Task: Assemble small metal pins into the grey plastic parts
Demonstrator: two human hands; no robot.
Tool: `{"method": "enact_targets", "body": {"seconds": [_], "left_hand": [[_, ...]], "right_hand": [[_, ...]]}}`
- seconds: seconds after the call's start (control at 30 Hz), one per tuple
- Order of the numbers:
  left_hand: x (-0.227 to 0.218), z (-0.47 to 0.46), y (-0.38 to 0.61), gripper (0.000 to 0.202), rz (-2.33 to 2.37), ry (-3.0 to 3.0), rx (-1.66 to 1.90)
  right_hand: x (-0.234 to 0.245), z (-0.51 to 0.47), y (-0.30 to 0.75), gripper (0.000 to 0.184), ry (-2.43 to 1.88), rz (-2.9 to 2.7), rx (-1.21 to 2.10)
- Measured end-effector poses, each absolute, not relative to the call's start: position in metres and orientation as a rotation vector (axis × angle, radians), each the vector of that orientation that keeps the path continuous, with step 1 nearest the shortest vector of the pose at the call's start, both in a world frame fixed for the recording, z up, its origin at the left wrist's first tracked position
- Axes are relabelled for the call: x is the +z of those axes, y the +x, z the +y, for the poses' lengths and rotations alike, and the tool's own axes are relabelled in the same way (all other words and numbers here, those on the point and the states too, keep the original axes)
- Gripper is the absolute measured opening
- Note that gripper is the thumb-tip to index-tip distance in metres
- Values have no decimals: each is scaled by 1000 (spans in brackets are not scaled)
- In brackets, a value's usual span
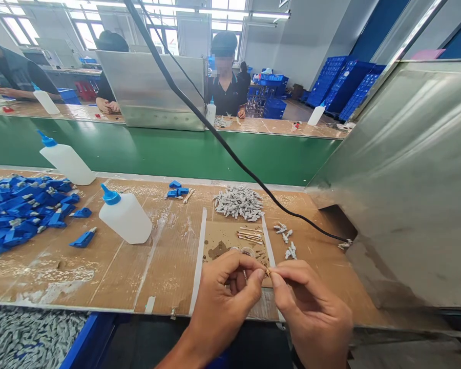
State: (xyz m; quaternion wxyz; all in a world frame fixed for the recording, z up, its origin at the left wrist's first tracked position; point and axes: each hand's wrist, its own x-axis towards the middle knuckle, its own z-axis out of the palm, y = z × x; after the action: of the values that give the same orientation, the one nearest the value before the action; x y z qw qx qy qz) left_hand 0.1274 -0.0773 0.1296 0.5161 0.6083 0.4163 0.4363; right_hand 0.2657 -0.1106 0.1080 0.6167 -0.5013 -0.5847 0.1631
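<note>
At the lower centre of the frame, the left hand (230, 292) and the right hand (311, 302) met at the fingertips, each with its grip pinched closed, thumb to forefinger, on a tiny coppery part (268, 273). Just beyond them, a stained card (211, 231) carried a round dish (248, 249), partly hidden, and several thin sticks (250, 239). At the card's far edge stood a heap of grey pieces (238, 202); a few strays (291, 251) lay to its right. Left of centre, the tabletop (169, 246) bore two bottles (125, 220), with blue pieces (23, 210) piled at far left. A metal panel (415, 195) filled the right, reached by a black cable (234, 156). A green strip (169, 154) crossed the upper half; people (226, 95) sat beyond it.
</note>
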Motion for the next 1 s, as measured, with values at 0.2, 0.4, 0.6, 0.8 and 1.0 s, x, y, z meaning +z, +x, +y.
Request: {"method": "enact_targets", "body": {"seconds": [0.2, 0.4, 0.6, 0.8, 1.0], "left_hand": [[124, -79, 128, 23, 928, 1243, 980], [115, -82, 128, 28, 874, 1060, 929], [118, -83, 128, 23, 891, 1103, 989], [124, -84, 130, 19, 845, 1142, 1033], [128, -86, 128, 19, 865, 1216, 1018]], "right_hand": [[102, -112, 266, 22, -1140, -1410, 242], [92, -120, 266, 18, -1176, -1381, 387], [91, -120, 266, 20, -1146, -1344, 480], [104, -121, 265, 11, -1128, -1214, 609], [103, -121, 269, 10, -1062, -1159, 765]]}}
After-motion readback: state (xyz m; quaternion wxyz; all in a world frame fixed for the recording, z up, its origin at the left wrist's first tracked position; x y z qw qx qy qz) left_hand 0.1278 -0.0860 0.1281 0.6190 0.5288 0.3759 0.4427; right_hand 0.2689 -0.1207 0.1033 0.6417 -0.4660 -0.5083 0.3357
